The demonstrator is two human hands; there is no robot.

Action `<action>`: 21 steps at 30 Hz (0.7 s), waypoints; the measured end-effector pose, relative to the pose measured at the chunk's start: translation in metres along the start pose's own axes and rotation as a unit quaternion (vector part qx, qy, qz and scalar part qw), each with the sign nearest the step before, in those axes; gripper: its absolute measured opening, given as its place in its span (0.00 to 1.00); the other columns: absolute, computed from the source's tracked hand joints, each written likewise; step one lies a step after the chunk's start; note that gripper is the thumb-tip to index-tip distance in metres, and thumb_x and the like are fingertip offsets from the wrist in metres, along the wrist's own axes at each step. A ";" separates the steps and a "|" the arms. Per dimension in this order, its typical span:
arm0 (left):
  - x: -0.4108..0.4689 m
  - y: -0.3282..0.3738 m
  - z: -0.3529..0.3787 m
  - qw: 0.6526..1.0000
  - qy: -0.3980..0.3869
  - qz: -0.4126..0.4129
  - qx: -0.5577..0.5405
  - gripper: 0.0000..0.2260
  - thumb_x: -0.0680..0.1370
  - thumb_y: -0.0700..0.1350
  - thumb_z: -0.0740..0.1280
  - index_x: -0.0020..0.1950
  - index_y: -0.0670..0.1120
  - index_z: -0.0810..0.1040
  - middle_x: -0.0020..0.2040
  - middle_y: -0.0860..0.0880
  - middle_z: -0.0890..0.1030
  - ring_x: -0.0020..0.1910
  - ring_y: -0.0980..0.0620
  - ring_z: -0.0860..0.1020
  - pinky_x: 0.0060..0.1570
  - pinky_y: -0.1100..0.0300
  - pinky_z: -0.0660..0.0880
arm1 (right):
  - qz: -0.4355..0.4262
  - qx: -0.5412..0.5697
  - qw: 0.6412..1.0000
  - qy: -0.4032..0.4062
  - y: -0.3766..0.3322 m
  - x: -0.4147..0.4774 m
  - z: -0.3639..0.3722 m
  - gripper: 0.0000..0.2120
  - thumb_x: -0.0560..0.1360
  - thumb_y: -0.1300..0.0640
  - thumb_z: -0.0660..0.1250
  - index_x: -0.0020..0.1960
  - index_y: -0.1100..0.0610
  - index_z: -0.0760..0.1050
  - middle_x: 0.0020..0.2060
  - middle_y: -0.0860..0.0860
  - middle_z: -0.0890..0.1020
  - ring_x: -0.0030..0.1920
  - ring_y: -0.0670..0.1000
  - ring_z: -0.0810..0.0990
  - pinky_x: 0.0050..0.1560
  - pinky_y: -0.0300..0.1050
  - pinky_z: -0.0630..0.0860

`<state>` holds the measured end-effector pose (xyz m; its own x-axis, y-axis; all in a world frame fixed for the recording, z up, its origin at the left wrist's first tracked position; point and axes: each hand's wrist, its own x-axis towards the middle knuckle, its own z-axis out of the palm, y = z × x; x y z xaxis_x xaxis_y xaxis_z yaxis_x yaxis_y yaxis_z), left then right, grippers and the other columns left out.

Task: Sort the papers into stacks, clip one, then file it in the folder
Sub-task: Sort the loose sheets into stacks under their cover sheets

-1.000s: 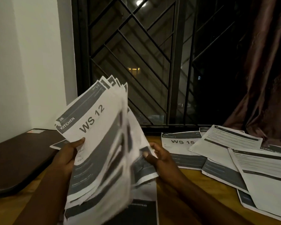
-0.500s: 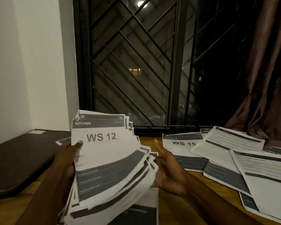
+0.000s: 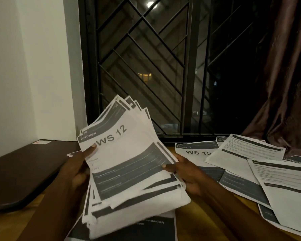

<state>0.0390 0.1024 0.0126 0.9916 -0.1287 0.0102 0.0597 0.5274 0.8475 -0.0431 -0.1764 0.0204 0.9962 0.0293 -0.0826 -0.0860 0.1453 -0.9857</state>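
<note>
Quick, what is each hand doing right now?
Left hand: grips the fanned sheaf of papers, thumb on top.
Right hand: holds the same sheaf's right edge.

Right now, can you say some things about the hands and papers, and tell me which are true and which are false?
1. The left hand and the right hand both hold the bundle. True.
2. The top sheet of the bundle reads WS 15. False: it reads WS 12. The WS 15 sheet lies on the table.
3. Loose sheets lie on the table to the right of the bundle. True.
4. Nothing hangs beside the window. False: a curtain hangs at its right.
</note>
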 end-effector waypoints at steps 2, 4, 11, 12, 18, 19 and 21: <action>-0.015 -0.002 0.010 0.998 -0.041 -0.007 0.037 0.12 0.77 0.43 0.69 0.59 0.46 0.81 0.54 0.43 0.85 0.50 0.45 0.85 0.41 0.48 0.83 | 0.000 0.008 0.999 -0.046 -0.004 0.000 -0.005 0.25 0.73 0.75 0.63 0.60 0.49 0.73 0.57 0.61 0.78 0.55 0.64 0.79 0.52 0.61 0.79; -0.028 0.001 0.018 0.996 -0.058 -0.004 0.069 0.09 0.77 0.40 0.69 0.57 0.45 0.82 0.51 0.44 0.86 0.47 0.47 0.85 0.39 0.51 0.84 | 0.004 0.003 0.997 -0.072 -0.007 0.002 -0.007 0.29 0.73 0.75 0.62 0.66 0.49 0.70 0.59 0.61 0.77 0.56 0.65 0.78 0.53 0.61 0.79; -0.043 0.019 -0.008 0.997 0.007 0.067 0.042 0.12 0.80 0.40 0.65 0.63 0.40 0.78 0.42 0.47 0.87 0.35 0.55 0.85 0.31 0.64 0.81 | -0.073 -0.414 0.906 0.046 -0.002 0.045 -0.024 0.38 0.70 0.41 0.71 0.74 0.48 0.59 0.68 0.53 0.72 0.64 0.55 0.74 0.62 0.50 0.73; -0.042 0.018 -0.010 0.997 0.008 0.066 0.035 0.12 0.81 0.40 0.62 0.64 0.40 0.77 0.34 0.49 0.85 0.30 0.58 0.83 0.30 0.67 0.79 | -0.060 -0.490 0.869 0.037 0.002 0.053 -0.026 0.43 0.68 0.40 0.71 0.76 0.47 0.54 0.70 0.53 0.70 0.66 0.55 0.72 0.62 0.48 0.72; -0.036 0.008 -0.022 0.999 -0.031 0.031 0.003 0.11 0.80 0.43 0.65 0.60 0.47 0.83 0.59 0.44 0.83 0.56 0.45 0.83 0.58 0.42 0.77 | 0.005 -0.635 0.772 0.007 0.010 0.084 -0.013 0.30 0.72 0.49 0.72 0.68 0.59 0.68 0.65 0.56 0.74 0.61 0.56 0.75 0.57 0.46 0.75; -0.034 0.007 -0.021 0.999 -0.033 0.014 0.010 0.11 0.80 0.43 0.66 0.60 0.47 0.84 0.59 0.43 0.83 0.56 0.44 0.83 0.58 0.41 0.77 | 0.008 -0.638 0.770 0.009 0.005 0.084 -0.014 0.25 0.72 0.51 0.71 0.65 0.60 0.71 0.62 0.57 0.76 0.57 0.55 0.77 0.52 0.44 0.75; -0.031 0.006 -0.015 0.999 -0.032 -0.008 0.040 0.11 0.80 0.38 0.64 0.59 0.44 0.83 0.52 0.43 0.86 0.48 0.46 0.85 0.46 0.47 0.83 | -0.022 -0.626 0.775 0.079 -0.012 0.077 -0.025 0.16 0.74 0.57 0.69 0.61 0.59 0.74 0.57 0.58 0.79 0.49 0.53 0.79 0.46 0.43 0.75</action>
<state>0.0105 0.1227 0.0096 0.9812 -0.1909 0.0276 0.0639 0.4567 0.8873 0.0355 -0.2002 0.0226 0.9958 -0.0839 0.0353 -0.0663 -0.9344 -0.3501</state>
